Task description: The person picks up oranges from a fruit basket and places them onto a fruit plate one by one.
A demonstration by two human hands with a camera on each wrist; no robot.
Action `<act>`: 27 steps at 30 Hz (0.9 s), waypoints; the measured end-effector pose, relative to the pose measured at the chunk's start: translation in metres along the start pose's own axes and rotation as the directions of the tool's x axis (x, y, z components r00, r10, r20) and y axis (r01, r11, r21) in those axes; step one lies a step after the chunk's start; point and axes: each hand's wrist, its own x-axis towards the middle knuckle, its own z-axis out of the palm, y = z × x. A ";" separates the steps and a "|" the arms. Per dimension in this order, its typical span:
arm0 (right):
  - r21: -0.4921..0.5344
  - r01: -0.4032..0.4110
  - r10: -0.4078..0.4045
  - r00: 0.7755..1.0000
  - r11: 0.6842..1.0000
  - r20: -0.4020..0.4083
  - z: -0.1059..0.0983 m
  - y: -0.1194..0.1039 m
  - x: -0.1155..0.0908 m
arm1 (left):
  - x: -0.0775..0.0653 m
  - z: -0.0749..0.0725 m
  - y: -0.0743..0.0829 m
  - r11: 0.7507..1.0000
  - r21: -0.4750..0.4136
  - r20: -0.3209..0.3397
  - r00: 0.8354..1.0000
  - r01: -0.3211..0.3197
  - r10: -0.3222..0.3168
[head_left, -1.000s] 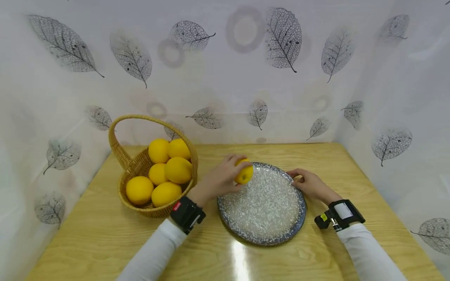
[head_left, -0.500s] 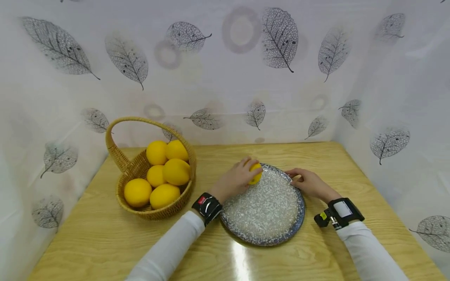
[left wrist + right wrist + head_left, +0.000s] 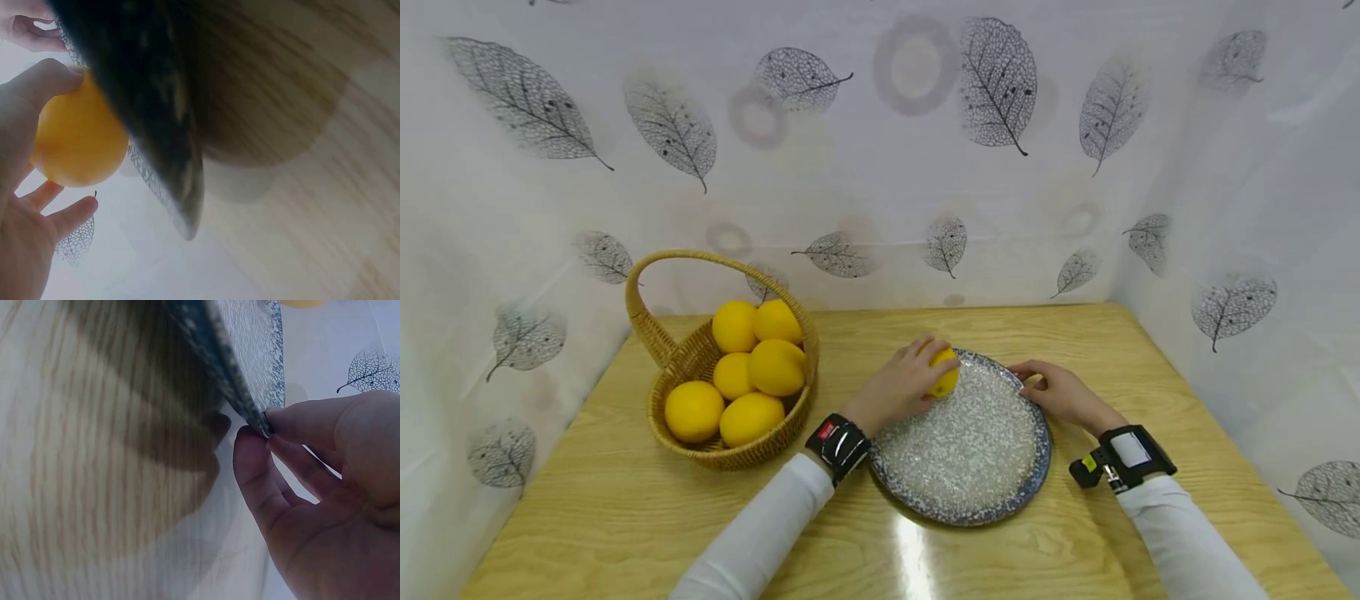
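Observation:
My left hand (image 3: 901, 385) grips a yellow-orange orange (image 3: 944, 375) over the far left part of a round speckled plate (image 3: 970, 450). In the left wrist view, the thumb and fingers lie around the orange (image 3: 81, 134), which seems to touch the plate's upper face. On the plate's right side my right hand (image 3: 1060, 393) pinches the rim. From the right wrist, thumb and fingertips show on either side of the plate edge (image 3: 234, 381). A wicker basket (image 3: 658, 400) at the left holds several more oranges (image 3: 777, 367).
Both things stand on a light wooden table (image 3: 842, 533). The basket's tall arched handle (image 3: 647, 308) rises just left of the left arm. A pale curtain (image 3: 880, 183) with leaf prints closes off the back and both sides.
My left hand has moved right with the orange, from the plate's left edge to farther over the plate, and then stayed there. The right hand has kept its hold on the rim.

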 end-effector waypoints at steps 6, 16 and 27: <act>-0.012 0.005 -0.005 1.000 1.000 -0.001 0.001 0.001 -0.002 | -0.004 0.001 0.001 0.999 0.033 -0.005 1.000 -0.028 0.028; -0.016 0.021 -0.021 1.000 1.000 -0.001 0.001 0.000 -0.002 | -0.009 -0.006 0.004 0.995 0.097 -0.005 1.000 -0.027 0.028; -0.027 0.015 -0.015 1.000 1.000 0.002 0.001 -0.003 0.000 | -0.032 -0.014 0.004 0.999 0.041 -0.020 1.000 0.011 -0.010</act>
